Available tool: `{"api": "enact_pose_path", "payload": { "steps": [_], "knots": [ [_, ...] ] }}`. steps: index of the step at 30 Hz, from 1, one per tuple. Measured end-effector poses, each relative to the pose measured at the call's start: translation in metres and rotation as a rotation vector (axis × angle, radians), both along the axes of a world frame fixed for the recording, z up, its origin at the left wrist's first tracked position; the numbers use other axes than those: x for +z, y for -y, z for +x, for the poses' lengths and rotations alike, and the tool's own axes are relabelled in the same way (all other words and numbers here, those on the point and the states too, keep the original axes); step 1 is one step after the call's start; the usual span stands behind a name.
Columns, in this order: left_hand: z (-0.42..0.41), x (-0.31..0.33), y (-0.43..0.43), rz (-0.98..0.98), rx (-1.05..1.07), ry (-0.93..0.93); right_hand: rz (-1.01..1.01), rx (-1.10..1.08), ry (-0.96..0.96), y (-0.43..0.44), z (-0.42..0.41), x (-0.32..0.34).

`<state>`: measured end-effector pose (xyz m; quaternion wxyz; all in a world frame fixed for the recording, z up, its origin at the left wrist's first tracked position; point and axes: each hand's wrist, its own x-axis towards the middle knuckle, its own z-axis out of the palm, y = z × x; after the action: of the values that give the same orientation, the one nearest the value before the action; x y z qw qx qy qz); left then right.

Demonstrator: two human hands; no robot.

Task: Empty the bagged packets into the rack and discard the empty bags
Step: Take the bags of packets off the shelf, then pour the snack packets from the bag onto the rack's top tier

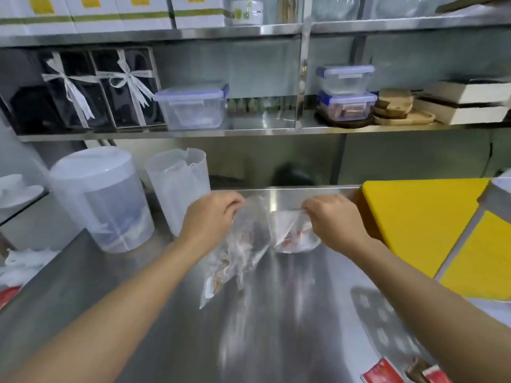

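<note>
Both forearms reach forward over the steel counter [276, 313] and converge just left of the yellow board [414, 222].

Left hand [210, 217]: the farther of the two from the yellow board. Knuckles up, fingers curled down and inward, pinching the top edge of a long clear bag [243, 250].

Right hand [336, 219]: just beside the board's left edge. Knuckles up, fingertips drawn together and pinching the upper edge of a rounded clear bag [296, 236].

The long clear bag hangs from the left hand, slanting down and away from the board, with its lower end close to the counter. I note brownish contents low in it, blurred by motion. The rounded clear bag sits between the two hands, below the right fingertips, with red-and-white packets [287, 241] inside. Its bottom looks to rest on the counter. The two bags overlap in view; I cannot tell whether they touch.

Room: the counter's back edge runs just beyond both hands, level with the board's far left corner. Well left of the board stand an open jug [177, 189] and a lidded jug [102, 200], both apart from the left hand. Bare steel lies between the forearms. A few loose red packets [387, 373] lie on the near side of the board, under the right forearm.
</note>
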<state>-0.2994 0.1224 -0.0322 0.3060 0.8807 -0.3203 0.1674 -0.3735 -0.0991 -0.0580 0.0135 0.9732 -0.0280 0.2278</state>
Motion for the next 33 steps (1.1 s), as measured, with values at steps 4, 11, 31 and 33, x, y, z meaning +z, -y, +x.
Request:
{"api": "enact_pose_path", "payload": {
  "steps": [4,11,31,33],
  "knots": [
    [-0.06,-0.067,-0.022,0.196,-0.182,-0.008,-0.021,0.171,-0.279,-0.011,-0.054,-0.063],
    [-0.134,-0.169,-0.045,0.608,-0.443,-0.13,-0.085,0.267,-0.709,-0.032,-0.127,-0.13],
    [-0.139,-0.152,-0.019,0.417,-0.188,-0.094,0.689,-0.078,-0.766,-0.064,-0.116,-0.127],
    [-0.145,-0.159,-0.015,0.416,-0.206,-0.163,0.952,-0.155,-0.669,-0.074,-0.112,-0.129]
  ]
}}
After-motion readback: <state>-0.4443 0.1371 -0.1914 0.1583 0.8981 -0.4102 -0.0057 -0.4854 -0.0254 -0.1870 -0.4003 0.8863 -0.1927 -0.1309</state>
